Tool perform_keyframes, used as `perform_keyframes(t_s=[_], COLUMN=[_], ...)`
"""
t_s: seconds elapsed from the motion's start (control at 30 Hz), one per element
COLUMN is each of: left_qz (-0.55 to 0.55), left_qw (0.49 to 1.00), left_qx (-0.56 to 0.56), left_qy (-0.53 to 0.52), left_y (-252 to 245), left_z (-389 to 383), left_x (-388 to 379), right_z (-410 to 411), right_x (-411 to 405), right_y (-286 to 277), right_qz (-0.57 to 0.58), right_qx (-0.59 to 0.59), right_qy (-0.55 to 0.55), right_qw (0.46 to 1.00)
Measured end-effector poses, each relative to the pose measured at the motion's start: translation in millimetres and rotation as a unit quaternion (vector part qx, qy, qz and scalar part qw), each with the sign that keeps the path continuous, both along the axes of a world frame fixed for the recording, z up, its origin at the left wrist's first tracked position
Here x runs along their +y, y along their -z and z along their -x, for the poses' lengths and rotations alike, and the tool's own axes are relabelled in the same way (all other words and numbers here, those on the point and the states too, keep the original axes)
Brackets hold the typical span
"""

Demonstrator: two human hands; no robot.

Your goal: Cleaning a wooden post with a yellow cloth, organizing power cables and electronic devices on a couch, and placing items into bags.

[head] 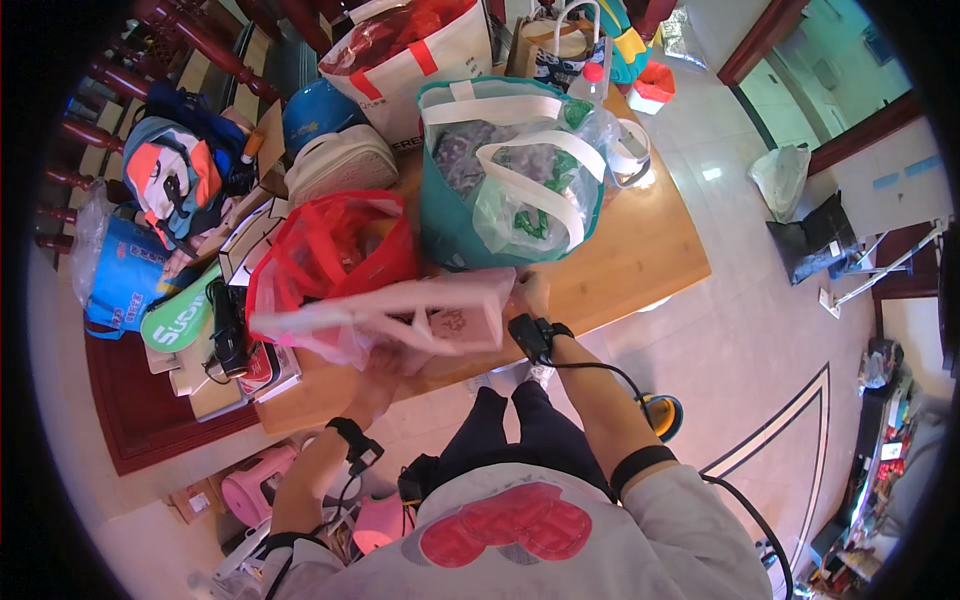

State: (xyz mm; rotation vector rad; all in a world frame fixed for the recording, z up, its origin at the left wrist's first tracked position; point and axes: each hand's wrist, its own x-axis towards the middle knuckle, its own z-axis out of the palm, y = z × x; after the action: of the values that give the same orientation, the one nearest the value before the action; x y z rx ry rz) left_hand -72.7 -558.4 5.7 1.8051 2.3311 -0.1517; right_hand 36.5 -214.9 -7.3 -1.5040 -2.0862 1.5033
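A pale pink bag (466, 324) with light handles lies across the near part of the wooden table, its handles blurred. My left hand (386, 361) holds its near left edge, the fingers blurred against the thin material. At the bag's right end is my right hand (531, 291), gripping the side with its fingertips partly hidden. Just beyond the pink bag stands a red tote bag (401, 247), open at the top. Beside that, a teal tote bag (446, 232) with white handles holds clear plastic packaging with green parts.
The wooden table (645, 247) carries a large white bag (457, 67), a beige case (345, 165), a blue helmet-like object (319, 112) and a capped bottle (591, 82). On the left are a green racket cover (180, 319) and a black hair dryer (227, 337). Pink items (259, 484) stand below.
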Motion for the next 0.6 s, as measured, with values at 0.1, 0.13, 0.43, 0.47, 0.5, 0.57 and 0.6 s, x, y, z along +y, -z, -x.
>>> perform_keyframes(t_s=[0.1, 0.13, 0.43, 0.47, 0.5, 0.57, 0.6], left_qz=[0.113, 0.083, 0.068, 0.067, 0.067, 0.068, 0.069], left_qw=[0.989, 0.995, 0.993, 0.991, 0.989, 0.991, 0.994], left_qx=[0.08, 0.048, -0.087, -0.093, -0.096, -0.081, -0.058], left_qy=[0.043, 0.01, 0.049, 0.071, 0.087, 0.087, 0.065], left_y=[-35, -39, -150, -149, -146, -143, -145], left_z=[-21, -23, -56, -56, -56, -52, -47], left_x=[34, 32, 69, 77, 83, 85, 76], right_z=[-20, -27, -272, -321, -365, -412, -397], right_x=[6, 7, 166, 167, 154, 99, 62], right_y=[7, 15, 60, 68, 76, 84, 81], right_qz=[0.044, 0.045, 0.145, 0.112, 0.086, 0.139, 0.157], right_qx=[0.19, 0.194, 0.308, 0.262, 0.214, 0.14, 0.074], right_qy=[-0.004, 0.001, 0.495, 0.51, 0.522, 0.427, 0.362], right_qw=[0.981, 0.98, 0.799, 0.812, 0.821, 0.883, 0.916])
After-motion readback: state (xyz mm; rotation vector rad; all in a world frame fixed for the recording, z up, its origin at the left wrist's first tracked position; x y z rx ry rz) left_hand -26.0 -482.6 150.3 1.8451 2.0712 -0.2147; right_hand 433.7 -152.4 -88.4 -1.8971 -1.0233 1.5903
